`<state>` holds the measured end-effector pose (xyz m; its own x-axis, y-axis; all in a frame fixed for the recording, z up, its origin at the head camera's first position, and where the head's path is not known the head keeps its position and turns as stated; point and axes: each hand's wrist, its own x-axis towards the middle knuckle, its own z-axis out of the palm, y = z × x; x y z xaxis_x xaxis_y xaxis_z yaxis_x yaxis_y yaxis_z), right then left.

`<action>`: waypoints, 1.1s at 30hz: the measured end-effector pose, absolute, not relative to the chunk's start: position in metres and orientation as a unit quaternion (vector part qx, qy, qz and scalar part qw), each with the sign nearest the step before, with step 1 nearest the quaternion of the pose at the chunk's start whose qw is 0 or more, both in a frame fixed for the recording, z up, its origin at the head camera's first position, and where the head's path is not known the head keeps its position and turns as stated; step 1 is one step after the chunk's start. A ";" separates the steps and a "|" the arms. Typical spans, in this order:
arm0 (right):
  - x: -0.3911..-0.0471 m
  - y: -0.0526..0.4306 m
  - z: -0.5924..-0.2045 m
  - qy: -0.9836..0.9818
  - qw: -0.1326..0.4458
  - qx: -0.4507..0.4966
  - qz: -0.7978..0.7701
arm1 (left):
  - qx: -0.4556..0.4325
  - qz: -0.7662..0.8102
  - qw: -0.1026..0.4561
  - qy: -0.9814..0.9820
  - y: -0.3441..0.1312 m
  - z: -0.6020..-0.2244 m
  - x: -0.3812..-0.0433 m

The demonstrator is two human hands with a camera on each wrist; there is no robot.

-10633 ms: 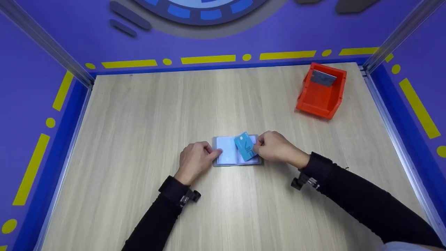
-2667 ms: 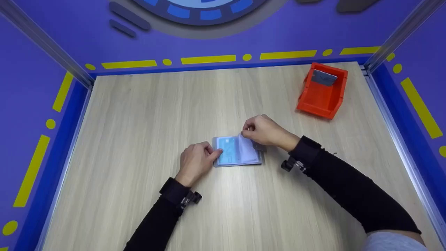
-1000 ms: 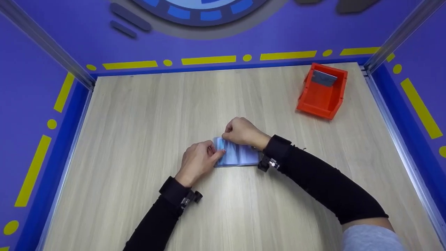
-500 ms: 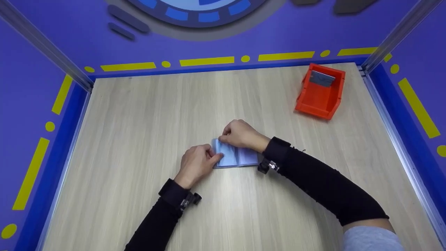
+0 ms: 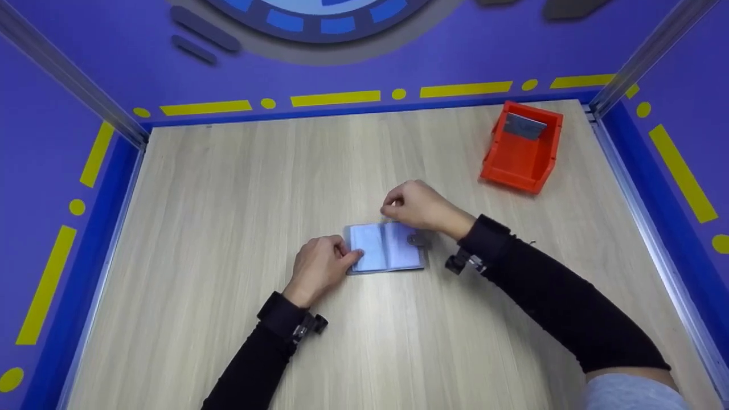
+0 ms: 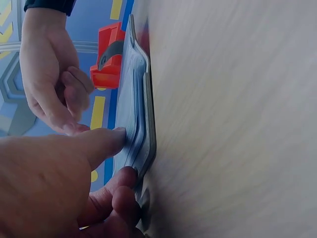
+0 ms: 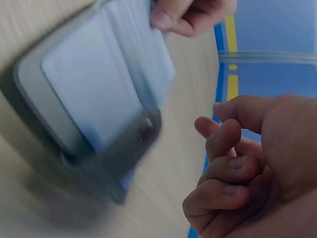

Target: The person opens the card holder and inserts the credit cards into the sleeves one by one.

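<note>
While the left hand (image 5: 319, 265) pinches the left edge of the open card holder (image 5: 393, 249) on the worktop (image 5: 239, 188), the right hand (image 5: 420, 206), fingers curled around nothing, hangs apart just past its far edge; the holder's long axis runs left to right, the left hand nearer.

The booklet (image 5: 385, 248) has pale blue pages (image 5: 368, 244) (grey cover (image 7: 34, 89)).

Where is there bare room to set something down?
Bare table lies between left hand and left wall, between the open card holder and back wall, and between the black sleeves. Crowded: the card holder, left hand pinching it, right hand nearby.
</note>
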<state>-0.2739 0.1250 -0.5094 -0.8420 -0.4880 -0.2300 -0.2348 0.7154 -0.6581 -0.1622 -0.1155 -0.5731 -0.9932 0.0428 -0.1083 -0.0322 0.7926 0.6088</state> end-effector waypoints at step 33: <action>-0.387 0.314 -0.476 0.986 0.036 0.063 -0.149 | 0.006 0.330 0.063 0.942 -0.116 -0.574 -0.162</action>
